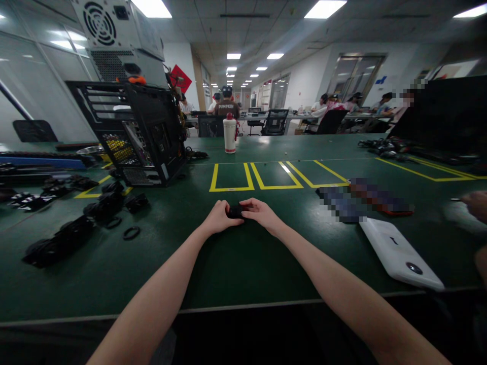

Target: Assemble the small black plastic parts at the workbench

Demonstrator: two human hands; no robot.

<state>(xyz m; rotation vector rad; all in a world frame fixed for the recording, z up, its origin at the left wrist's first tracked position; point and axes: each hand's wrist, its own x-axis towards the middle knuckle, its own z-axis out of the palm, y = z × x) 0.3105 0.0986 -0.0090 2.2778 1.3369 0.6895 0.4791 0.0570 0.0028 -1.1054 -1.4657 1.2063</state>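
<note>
- Hands first: left hand (217, 218) is curled in, thumb and fingers pinched on one end of a small black part (235, 211).
- Right hand (262, 215) has the other end, fingertips closed in on it. Can't really tell if the part touches the green table (266, 268) or sits just above it.
- Right past the hands there are three yellow tape outlines (232, 189) side by side.
- Off to the left, two black rings (131, 238) lying flat, then a bunch of black parts (59, 243).
- Behind those, an open black PC case (154, 147), standing up.
- Over on the right, a white device (399, 253) lies near two blurred-out slabs (380, 196), with someone else's hand (475, 205) at the edge.
- Way back, a white tumbler (229, 137) with a red top, and people (227, 107) beyond it.
</note>
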